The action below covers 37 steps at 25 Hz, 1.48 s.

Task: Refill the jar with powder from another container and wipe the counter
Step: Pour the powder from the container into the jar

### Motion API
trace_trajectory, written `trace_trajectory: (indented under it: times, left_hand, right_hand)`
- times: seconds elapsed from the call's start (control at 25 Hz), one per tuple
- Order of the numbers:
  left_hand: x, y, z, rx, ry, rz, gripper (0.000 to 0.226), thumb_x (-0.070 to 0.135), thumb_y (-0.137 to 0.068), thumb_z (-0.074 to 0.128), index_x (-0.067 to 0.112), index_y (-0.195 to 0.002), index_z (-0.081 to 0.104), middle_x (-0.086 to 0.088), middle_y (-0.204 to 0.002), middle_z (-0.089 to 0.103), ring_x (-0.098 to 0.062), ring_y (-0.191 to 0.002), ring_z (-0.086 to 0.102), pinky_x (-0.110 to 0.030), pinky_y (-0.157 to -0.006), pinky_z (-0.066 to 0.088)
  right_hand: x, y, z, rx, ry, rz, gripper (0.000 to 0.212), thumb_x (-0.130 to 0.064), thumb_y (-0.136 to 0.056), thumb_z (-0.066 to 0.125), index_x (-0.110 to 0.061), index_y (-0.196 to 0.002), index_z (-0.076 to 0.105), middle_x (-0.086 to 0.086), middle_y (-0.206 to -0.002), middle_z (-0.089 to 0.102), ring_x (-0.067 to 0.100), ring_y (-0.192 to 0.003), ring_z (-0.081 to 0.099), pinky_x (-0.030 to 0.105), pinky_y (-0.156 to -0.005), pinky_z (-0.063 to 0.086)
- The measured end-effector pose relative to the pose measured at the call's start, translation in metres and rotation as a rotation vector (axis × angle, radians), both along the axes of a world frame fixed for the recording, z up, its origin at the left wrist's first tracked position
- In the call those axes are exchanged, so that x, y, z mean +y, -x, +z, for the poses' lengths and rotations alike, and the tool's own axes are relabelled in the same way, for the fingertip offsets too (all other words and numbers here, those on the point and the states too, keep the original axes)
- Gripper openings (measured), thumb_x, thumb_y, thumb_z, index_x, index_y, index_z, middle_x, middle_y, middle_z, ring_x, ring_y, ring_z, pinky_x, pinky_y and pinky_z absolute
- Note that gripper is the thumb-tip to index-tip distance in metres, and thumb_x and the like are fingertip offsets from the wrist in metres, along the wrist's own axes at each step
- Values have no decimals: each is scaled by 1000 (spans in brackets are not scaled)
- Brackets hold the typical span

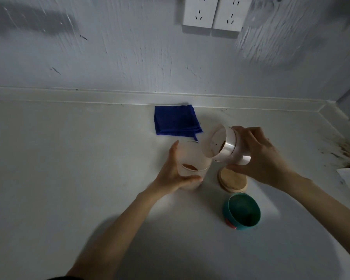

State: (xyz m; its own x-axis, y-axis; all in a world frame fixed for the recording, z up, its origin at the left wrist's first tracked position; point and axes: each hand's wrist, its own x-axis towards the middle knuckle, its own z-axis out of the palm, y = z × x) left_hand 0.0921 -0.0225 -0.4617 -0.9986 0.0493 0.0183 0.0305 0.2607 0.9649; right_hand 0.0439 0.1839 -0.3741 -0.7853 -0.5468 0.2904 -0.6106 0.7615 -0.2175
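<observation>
A frosted clear jar [192, 158] stands upright on the white counter [69, 168], with a little brown powder at its bottom. My left hand [173, 174] grips its left side. My right hand [261, 156] holds a white container [224, 146] tipped on its side, its open mouth over the jar's right rim. Brown powder shows inside the container near its mouth. A folded blue cloth [176, 123] lies behind the jar near the wall.
A round wooden lid [232, 179] lies flat under my right hand. A teal lid [241, 214] rests upturned nearer to me. Brown stains [346, 154] mark the counter at the far right corner. Two wall sockets [212, 15] sit above.
</observation>
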Motion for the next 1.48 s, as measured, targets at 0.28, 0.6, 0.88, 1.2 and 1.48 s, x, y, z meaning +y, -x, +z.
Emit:
trace_trajectory:
  times: [0.28, 0.6, 0.88, 1.2, 1.48]
  left_hand:
    - [-5, 2, -2, 57, 18, -39, 91, 38, -52, 76, 29, -123, 20, 6, -125, 33, -7, -114, 40, -8, -85, 45]
    - [-8, 2, 0, 32, 30, -22, 90, 17, -61, 81, 21, -128, 22, 9, -122, 34, -2, -109, 40, 2, -81, 37]
    - [-7, 0, 1, 29, 43, -9, 87, 16, -62, 81, 27, -125, 22, 10, -123, 32, -4, -113, 35, 7, -77, 33]
    - [-7, -1, 2, 29, 80, 14, 91, 22, -61, 81, 19, -132, 23, 4, -129, 35, -9, -117, 37, -10, -87, 35]
    - [-6, -3, 4, 16, 80, 13, 98, 37, -55, 81, 21, -132, 22, 3, -132, 34, -8, -118, 36, -15, -90, 36]
  right_hand:
    - [0, 14, 1, 127, -146, 78, 94, -21, -40, 91, -7, -121, 46, 27, -104, 56, 43, -86, 57, 48, -73, 51]
    - [-2, 19, 4, 166, -191, 101, 94, -23, -41, 90, -11, -123, 45, 26, -109, 54, 45, -92, 56, 54, -77, 50]
    - [-3, 25, 13, 218, -249, 143, 95, -23, -44, 89, -16, -125, 41, 25, -113, 53, 44, -99, 54, 54, -86, 46]
    - [-11, 24, 16, 311, -276, 190, 96, -21, -41, 89, -18, -123, 40, 26, -110, 55, 45, -98, 55, 55, -87, 44]
    - [-15, 25, 20, 367, -294, 228, 93, -17, -41, 89, -20, -121, 40, 26, -111, 56, 46, -99, 55, 56, -87, 43]
